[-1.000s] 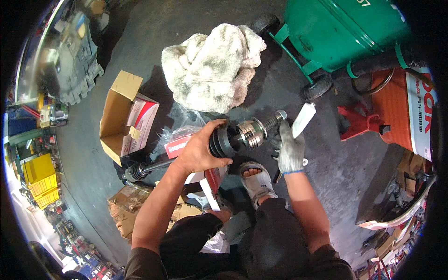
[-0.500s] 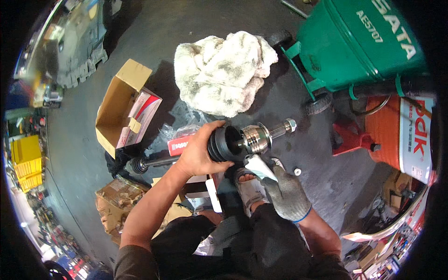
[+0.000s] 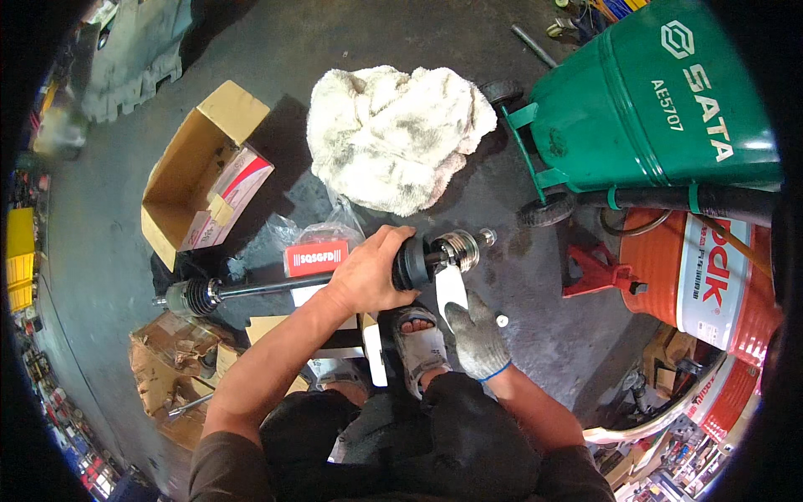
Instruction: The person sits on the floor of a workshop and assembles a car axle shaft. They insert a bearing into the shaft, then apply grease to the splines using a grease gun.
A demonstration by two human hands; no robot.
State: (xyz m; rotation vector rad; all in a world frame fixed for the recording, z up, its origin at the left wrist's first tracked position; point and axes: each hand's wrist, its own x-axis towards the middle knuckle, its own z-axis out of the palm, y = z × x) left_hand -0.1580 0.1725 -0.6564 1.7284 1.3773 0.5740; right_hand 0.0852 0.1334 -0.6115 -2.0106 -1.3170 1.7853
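A drive axle (image 3: 263, 286) stretches across in front of me, with a shiny metal joint (image 3: 458, 249) at its right end and a ribbed inner boot (image 3: 201, 296) at its left. My bare left hand (image 3: 368, 272) is wrapped round the black rubber boot (image 3: 409, 263), which stands back from the joint. In my right hand (image 3: 477, 335), in a grey knit glove, is a white squeeze tube (image 3: 452, 293). Its tip meets the gap between boot and joint; whether anything comes out cannot be seen. Close by the glove lies a small white cap (image 3: 502, 320).
A white fluffy cloth (image 3: 401, 138) lies ahead, an open cardboard box (image 3: 171, 192) left of it. Beneath the shaft are a small red box (image 3: 316, 258) and clear plastic. To the right stand a green wheeled tank (image 3: 619, 100), a red jack stand (image 3: 598, 272) and an orange drum (image 3: 657, 259).
The metal joint's splined end has tipped away from me and looks shorter. My right hand has pushed the tube's tip closer to the gap beside the boot. The whole view has shifted slightly.
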